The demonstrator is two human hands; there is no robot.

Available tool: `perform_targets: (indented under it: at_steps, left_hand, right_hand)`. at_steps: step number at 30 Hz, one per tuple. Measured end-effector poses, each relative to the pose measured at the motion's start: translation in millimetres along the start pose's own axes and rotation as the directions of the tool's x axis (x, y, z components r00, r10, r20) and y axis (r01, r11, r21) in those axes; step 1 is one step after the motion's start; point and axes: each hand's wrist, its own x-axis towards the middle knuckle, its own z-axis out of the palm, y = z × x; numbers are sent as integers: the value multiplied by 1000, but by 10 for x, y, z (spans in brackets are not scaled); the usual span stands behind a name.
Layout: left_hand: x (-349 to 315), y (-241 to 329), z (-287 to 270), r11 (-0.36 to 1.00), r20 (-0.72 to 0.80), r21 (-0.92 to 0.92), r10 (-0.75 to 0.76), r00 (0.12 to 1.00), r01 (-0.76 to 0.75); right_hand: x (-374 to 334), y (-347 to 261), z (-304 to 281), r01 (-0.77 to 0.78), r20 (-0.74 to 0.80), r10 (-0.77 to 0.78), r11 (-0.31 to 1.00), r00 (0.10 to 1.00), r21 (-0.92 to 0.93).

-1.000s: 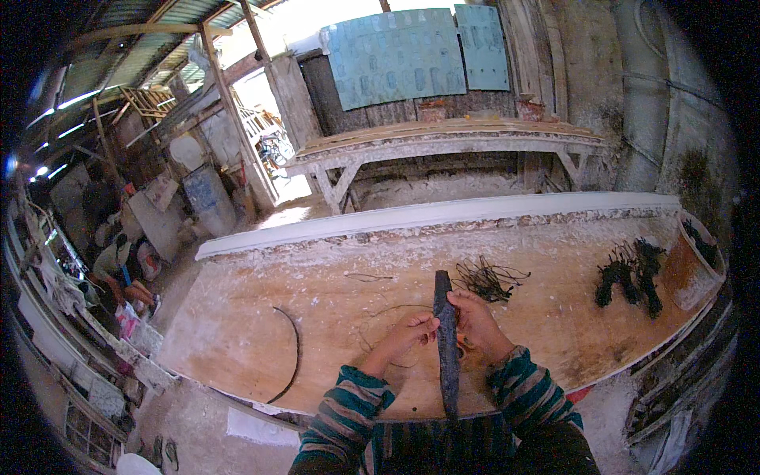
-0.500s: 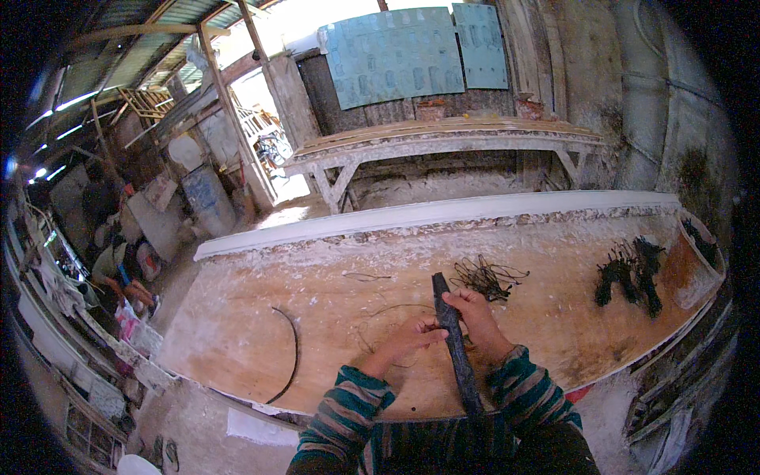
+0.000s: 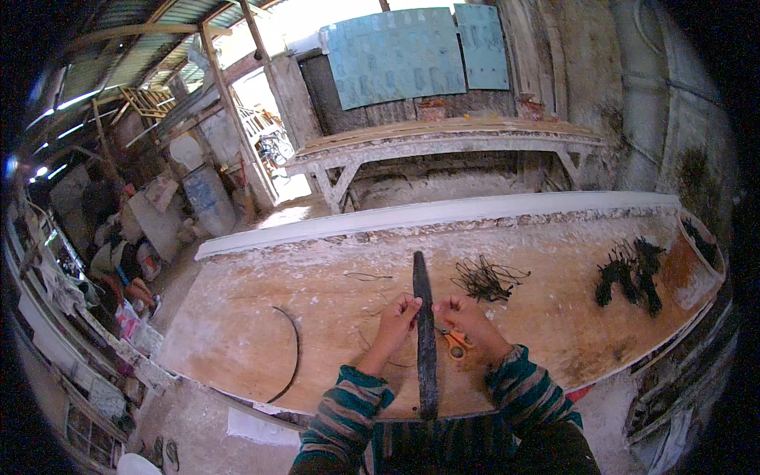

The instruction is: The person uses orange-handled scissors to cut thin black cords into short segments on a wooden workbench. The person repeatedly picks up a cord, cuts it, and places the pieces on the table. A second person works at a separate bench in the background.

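1. And here's the left hand (image 3: 398,317), thumb and fingers closed narrow on the left edge of a long, flat, dark black strip (image 3: 426,348) standing lengthwise in front of the person.
2. Over to the right hand (image 3: 465,315): fingers curled close, tips just beside the strip's right edge. Whether they pinch a fine strand is too small to tell.
3. For good handling here, I'd say a firm left pinch, the strip kept straight and untwisted, and the right fingertips working close to that hold.
4. Watch the orange-handled scissors (image 3: 457,345), just under the right hand; a low wrist could knock them.
5. Edges now: the strip's lower end reaches the near edge of the dusty, pale-brown wooden desk (image 3: 237,317), so a tug toward the body might drag it over.
6. Sideways, the better room looks to be leftward, between the left hand and a thin, curved black strand (image 3: 298,348). On the right, a tangled heap of thin black loops (image 3: 487,279) sits just beyond the fingers.
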Motion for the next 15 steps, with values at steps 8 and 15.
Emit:
perform_targets:
  at_steps: [8, 15]
  left_hand:
    - [54, -87, -25, 998, -57, -64, -16, 998, 12]
    - [-64, 106, 5, 976, 109, 38, -219, 970, 216]
  right_hand:
    - [29, 167, 68, -31, 93, 26, 998, 995, 52]
    - [14, 49, 44, -19, 33, 13, 980, 999, 197]
